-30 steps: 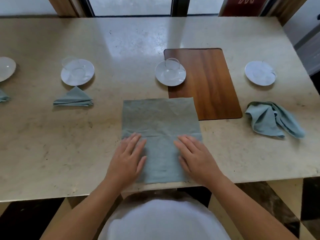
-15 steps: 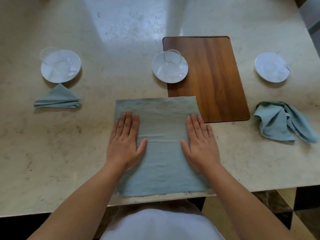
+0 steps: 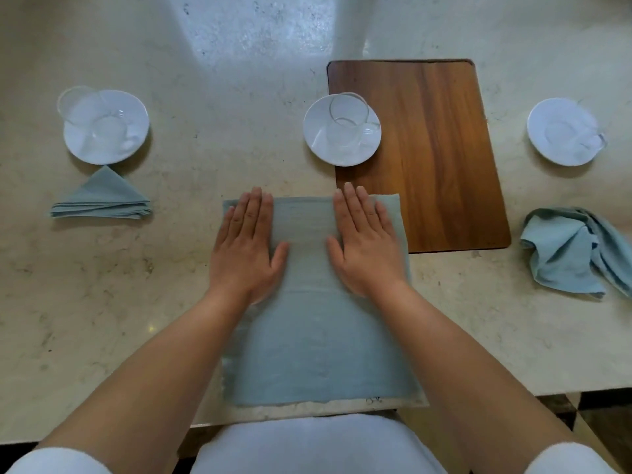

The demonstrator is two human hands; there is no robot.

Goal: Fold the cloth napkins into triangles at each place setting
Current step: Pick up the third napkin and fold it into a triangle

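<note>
A grey-green cloth napkin (image 3: 314, 343) lies spread flat in front of me, reaching from the table's near edge to the wooden mat. My left hand (image 3: 244, 248) presses flat on its far left part, fingers straight and together. My right hand (image 3: 364, 244) presses flat on its far right part in the same way. A napkin folded into a triangle (image 3: 102, 198) sits at the left setting. A crumpled napkin (image 3: 574, 251) lies at the right setting.
Three white saucers with clear glass cups stand in a row: left (image 3: 106, 126), middle (image 3: 342, 130), right (image 3: 564, 131). A wooden placemat (image 3: 444, 165) lies right of the middle saucer, its near left corner under the napkin. The marble table edge (image 3: 513, 388) runs close to me.
Both hands have slid away from me along the napkin, from its middle to its far end, smoothing it flat. The view has tilted down and moved closer to the table.
</note>
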